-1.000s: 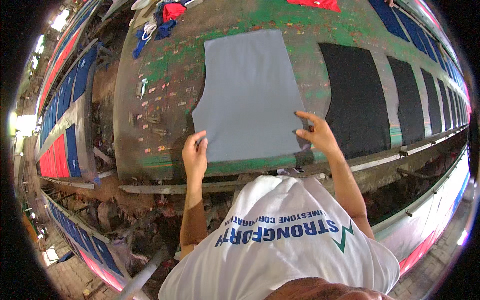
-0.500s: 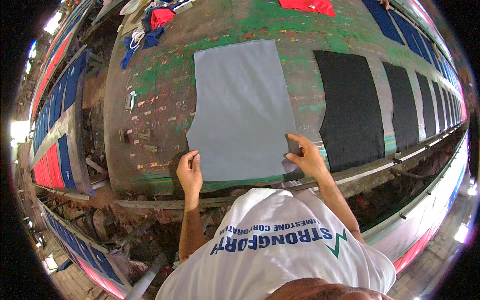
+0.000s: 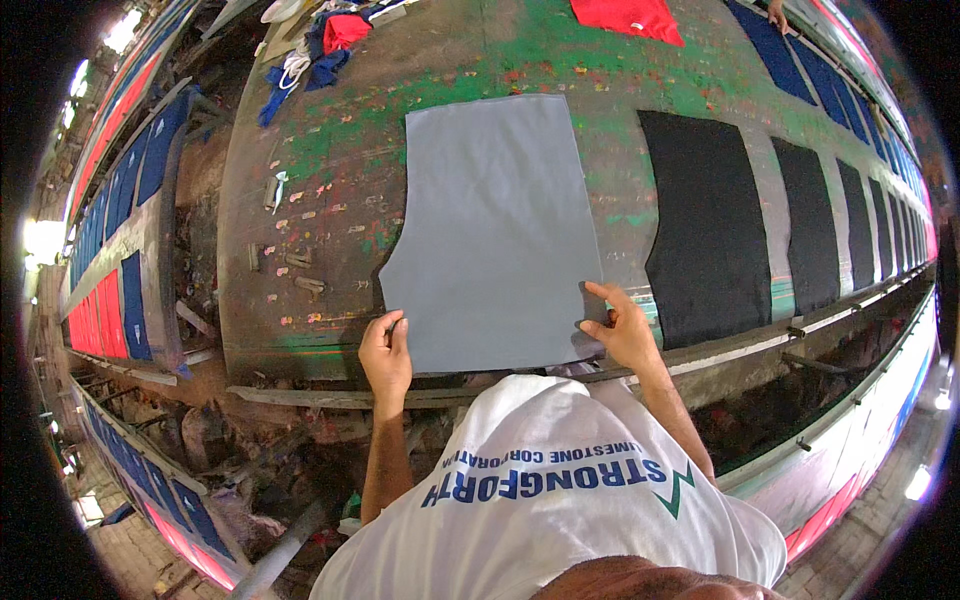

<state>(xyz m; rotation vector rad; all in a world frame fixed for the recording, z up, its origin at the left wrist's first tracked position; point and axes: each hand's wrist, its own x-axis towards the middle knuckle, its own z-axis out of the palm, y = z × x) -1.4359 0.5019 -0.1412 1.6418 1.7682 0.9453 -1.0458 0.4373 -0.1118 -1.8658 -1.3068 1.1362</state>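
Along the near edge of the long paint-stained bench (image 3: 300,200), a person in a white T-shirt holds a grey cut fabric panel (image 3: 495,230) by its two bottom corners. The panel lies flat on the green and brown bench top, its shaped armhole notch on the left side and its lower hem close to the bench's front rail. The left hand (image 3: 385,355) grips the bottom-left corner, fingers (image 3: 395,328) curled narrow over the cloth edge. The right hand (image 3: 625,335) pinches the bottom-right corner, with the index finger stretched along the edge and the thumb on top.

Just right of the grey panel lies a black fabric panel (image 3: 710,230), the two apart with a strip of bare bench between them. More black panels (image 3: 810,225) follow it in a row toward the far right. Beyond the grey panel, at the far side of the bench, sits a red fabric piece (image 3: 628,18), and up to the far left a heap of red, blue and white rags (image 3: 315,45).

To lay this piece well, I would judge that both corners should be kept under even, gentle tension, so the cloth stays free of wrinkles. The hem should run parallel to the front rail, matching the black panel's line. The hands should press down before letting go, since a light panel like this could easily skew or fold at the corners.
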